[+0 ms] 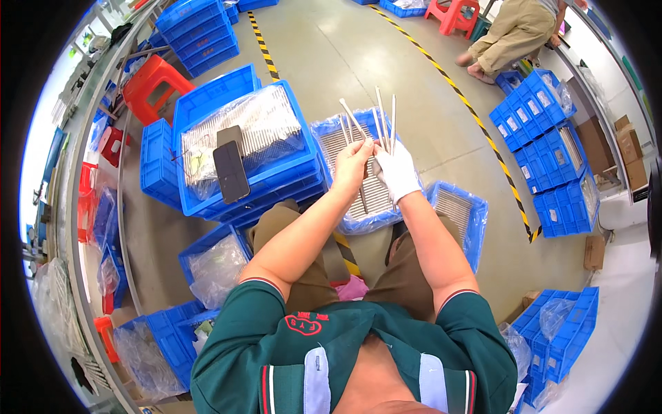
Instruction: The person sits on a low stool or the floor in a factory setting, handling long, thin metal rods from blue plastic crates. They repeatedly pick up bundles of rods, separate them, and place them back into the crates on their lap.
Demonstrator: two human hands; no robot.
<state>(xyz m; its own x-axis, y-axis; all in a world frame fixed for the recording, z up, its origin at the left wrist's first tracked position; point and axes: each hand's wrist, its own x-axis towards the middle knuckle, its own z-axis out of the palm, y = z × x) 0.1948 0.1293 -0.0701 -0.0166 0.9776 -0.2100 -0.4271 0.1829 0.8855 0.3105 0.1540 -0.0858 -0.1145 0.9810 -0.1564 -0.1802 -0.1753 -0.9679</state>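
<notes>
Fingers of our bare left hand and gloved right hand pinch a fan of thin metal rods, held above the bin of rods (plastic-lined). We seem to be sorting; separating one needs a careful grip. Stacked blue crates and a phone crowd our left.

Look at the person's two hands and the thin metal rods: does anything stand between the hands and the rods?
Nothing visible does. The bare left hand and the white-gloved right hand already grip the thin metal rods, which fan upward above the lined blue crate of more rods directly below.
</notes>
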